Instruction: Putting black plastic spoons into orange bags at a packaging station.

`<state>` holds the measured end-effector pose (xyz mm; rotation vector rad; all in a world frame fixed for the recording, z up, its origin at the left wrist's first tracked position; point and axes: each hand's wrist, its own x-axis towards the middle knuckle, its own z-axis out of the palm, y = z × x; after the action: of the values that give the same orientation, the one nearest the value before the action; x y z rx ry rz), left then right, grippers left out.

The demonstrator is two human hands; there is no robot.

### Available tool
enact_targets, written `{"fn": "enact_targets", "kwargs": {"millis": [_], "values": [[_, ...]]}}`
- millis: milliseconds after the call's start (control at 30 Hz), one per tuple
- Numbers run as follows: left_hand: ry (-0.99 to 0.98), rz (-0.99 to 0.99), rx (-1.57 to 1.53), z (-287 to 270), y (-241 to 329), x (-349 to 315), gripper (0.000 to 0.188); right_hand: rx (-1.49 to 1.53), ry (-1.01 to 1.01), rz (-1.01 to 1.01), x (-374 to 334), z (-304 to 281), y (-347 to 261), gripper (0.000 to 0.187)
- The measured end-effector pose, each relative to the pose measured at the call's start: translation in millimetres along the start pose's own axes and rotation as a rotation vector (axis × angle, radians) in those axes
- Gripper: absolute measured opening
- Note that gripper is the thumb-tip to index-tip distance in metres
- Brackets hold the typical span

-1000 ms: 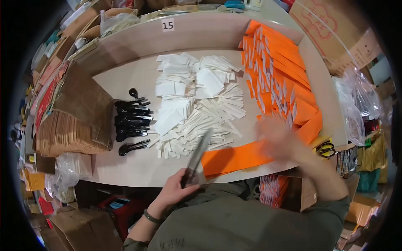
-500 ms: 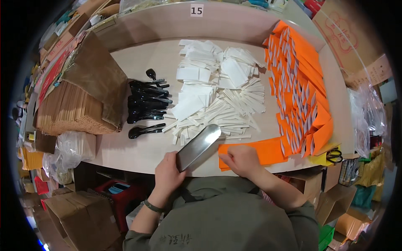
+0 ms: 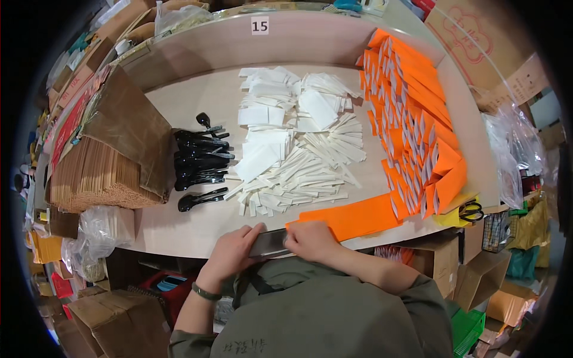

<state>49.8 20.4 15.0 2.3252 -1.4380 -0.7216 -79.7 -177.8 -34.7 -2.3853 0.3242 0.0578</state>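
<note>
My left hand point(image 3: 234, 253) is closed around one end of a shiny metal plate point(image 3: 268, 243), narrow with a rounded tip, held low at the table's front edge. The plate's other end runs to my right hand point(image 3: 313, 240); its tip is hidden there. The fingers of my right hand are curled closed at the left end of a flat orange paper sleeve point(image 3: 358, 218); whether the plate is inside it I cannot tell. Beyond the hands lies a heap of white paper slips and strips point(image 3: 280, 149). Left of it sit several black plastic spoons point(image 3: 203, 161).
Many orange sleeves point(image 3: 418, 125) stand stacked along the right wall of the table point(image 3: 221, 83). A cardboard box of brown sleeves point(image 3: 101, 173) stands at the left. Black-handled scissors point(image 3: 471, 210) lie at the right front corner. Cartons point(image 3: 119, 319) stand below.
The metal plate has come down and turned nearly level, its far end meeting my right hand. My right hand has moved left and nearer to me, at the orange sleeve's left end.
</note>
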Motion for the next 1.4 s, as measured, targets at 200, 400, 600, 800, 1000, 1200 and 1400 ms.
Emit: {"fn": "enact_targets", "kwargs": {"millis": [200, 400, 600, 800, 1000, 1200, 1400], "values": [[0.29, 0.155, -0.054, 4.9, -18.6, 3.5, 0.066, -0.158, 0.454, 0.167, 30.3, -77.7, 78.3, 0.02], [0.501, -0.083, -0.062, 5.1, -49.4, -11.5, 0.05, -0.107, 0.287, 0.299, 26.2, -99.0, 105.0, 0.015], [0.751, -0.252, 0.098, -5.3, -89.9, -36.1, 0.025, -0.218, 0.473, -0.327, 79.0, -98.2, 52.3, 0.009], [0.742, -0.173, 0.234, -4.0, -119.1, 10.2, 0.02, -0.726, -0.033, -0.766, 176.4, -63.9, -7.2, 0.007], [0.651, -0.183, 0.235, -2.6, -119.3, 14.2, 0.015, -0.727, -0.015, -0.445, 179.5, -50.2, -8.5, 0.009], [0.641, -0.241, 0.013, -20.4, -121.5, 19.2, 0.016, -0.146, -0.184, -0.16, 91.0, -41.6, -48.2, 0.019], [0.742, -0.207, -0.017, -24.2, -102.0, 18.9, 0.015, -0.184, -0.288, -0.338, 36.4, 4.9, -27.5, 0.015]]}}
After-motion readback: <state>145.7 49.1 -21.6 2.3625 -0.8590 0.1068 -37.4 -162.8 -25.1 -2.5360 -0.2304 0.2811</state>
